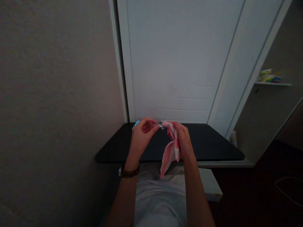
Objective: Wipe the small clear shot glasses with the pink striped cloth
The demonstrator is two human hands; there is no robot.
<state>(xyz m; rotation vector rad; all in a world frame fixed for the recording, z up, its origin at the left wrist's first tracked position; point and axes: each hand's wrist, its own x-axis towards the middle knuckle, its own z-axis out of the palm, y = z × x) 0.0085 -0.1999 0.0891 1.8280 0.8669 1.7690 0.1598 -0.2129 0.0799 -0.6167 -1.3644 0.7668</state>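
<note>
My left hand (142, 134) is closed in a pinch, thumb against fingers, on a small clear object (161, 125) with a dark, shiny bit; its kind is too small to make out. Wrapped in my right hand (183, 135) is a pink-and-white cloth (174, 148), whose loose end hangs down past the near edge of the black table (208, 145). The cloth's upper end meets the clear object between my hands, just above the tabletop. A light blue flat thing (135, 124) lies behind my left hand, mostly hidden by it.
A white panelled door (175, 56) stands directly behind the table, and a wall (59, 78) closes off the left side. To the right is a small shelf (272, 84) with colourful items. A white box-like thing (209, 183) is under the table's right side; a pale cord (284, 189) lies on the floor.
</note>
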